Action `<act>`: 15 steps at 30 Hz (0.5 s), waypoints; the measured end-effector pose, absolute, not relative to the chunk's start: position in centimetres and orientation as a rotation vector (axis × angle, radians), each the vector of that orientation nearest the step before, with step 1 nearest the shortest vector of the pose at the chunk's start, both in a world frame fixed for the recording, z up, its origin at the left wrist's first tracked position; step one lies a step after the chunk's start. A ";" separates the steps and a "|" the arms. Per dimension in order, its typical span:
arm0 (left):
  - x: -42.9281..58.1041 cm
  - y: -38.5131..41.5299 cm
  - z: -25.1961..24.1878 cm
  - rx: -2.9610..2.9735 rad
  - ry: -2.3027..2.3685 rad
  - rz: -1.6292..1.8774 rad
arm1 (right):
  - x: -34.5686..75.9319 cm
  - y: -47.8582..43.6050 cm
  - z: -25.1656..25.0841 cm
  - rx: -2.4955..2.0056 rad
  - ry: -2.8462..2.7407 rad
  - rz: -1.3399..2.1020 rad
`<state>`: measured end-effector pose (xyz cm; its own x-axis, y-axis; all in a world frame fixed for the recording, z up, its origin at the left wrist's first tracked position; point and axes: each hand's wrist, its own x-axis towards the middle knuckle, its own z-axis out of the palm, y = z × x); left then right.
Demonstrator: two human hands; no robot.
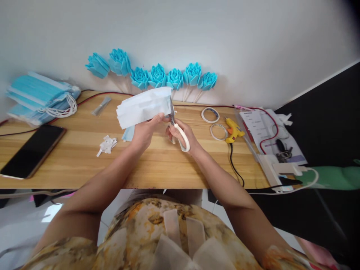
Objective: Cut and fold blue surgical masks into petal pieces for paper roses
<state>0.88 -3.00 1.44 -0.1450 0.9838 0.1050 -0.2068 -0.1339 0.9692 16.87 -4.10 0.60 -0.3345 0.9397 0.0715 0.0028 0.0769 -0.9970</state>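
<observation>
Pinched in my left hand is a face mask, its white side towards me and its layers slightly fanned at the left end. My right hand grips white-handled scissors, whose blades lie along the mask's right edge. Below the mask, a light blue piece shows beside my left hand; whether it joins the mask I cannot tell. A small heap of white scraps lies on the wooden table to the left. Behind the mask, several blue flowers on sticks lean against the wall.
A stack of blue masks and a phone are at left, near a packet of thin strips. Tape rolls, a yellow glue gun, papers and a white power strip occupy the right. Cables run along the back.
</observation>
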 end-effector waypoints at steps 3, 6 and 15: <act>0.9 -3.0 1.4 1.091 1.034 1.497 | 16.8 -4.1 0.6 -0.988 -1.494 1.395; 0.9 -2.9 1.3 1.093 1.029 1.507 | 16.8 -4.2 0.6 -0.988 -1.491 1.387; 0.9 -3.0 1.5 1.053 1.077 1.510 | 16.7 -4.4 0.8 -1.000 -1.445 1.389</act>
